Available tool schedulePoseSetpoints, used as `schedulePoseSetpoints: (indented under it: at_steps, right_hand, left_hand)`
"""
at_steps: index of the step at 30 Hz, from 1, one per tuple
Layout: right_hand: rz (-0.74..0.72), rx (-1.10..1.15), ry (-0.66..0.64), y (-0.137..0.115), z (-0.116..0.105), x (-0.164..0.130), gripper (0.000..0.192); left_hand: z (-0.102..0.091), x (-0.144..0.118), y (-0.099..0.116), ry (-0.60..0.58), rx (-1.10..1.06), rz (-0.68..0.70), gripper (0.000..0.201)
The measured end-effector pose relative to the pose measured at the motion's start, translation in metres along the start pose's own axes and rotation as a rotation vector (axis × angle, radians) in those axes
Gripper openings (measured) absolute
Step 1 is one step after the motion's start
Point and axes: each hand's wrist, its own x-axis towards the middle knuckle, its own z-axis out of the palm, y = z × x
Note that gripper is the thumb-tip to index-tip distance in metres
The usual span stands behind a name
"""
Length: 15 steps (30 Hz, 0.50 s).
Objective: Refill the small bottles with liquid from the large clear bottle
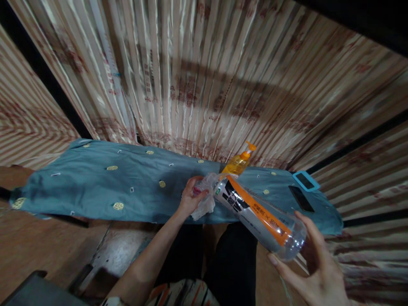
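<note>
A large clear plastic bottle (255, 216) with an orange, silver and black label lies tilted across the view, its base toward the lower right. My right hand (318, 259) grips that base between thumb and fingers. At the other end, my left hand (192, 197) is closed on a crumpled translucent plastic bag (206, 199), which bunches against the bottle's top and hides it. Something pinkish shows near the left fingers, too small to name. Just behind the bottle stands a yellow pump bottle (236, 164) with an orange pump head, partly covered by it.
A narrow table with a blue-green patterned cloth (95, 182) spans the view. At its right end are a dark phone (301, 198) and a light-blue framed object (306, 181). Pleated curtains (191, 85) hang behind, with dark posts at both sides. A dark stool-like object (38, 291) stands lower left.
</note>
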Motion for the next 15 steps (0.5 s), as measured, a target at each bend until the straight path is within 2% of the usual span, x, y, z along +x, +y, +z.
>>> schedulePoseSetpoints:
  at_steps: [7, 15]
  right_hand:
    - [0.001, 0.002, -0.004, 0.003, 0.001, -0.005, 0.091]
    - [0.067, 0.077, -0.076, 0.027, 0.0, -0.013, 0.1]
  left_hand:
    - [-0.001, 0.001, 0.0, -0.004, -0.002, 0.009, 0.043]
    - [-0.002, -0.001, 0.002, -0.012, -0.003, 0.019, 0.041]
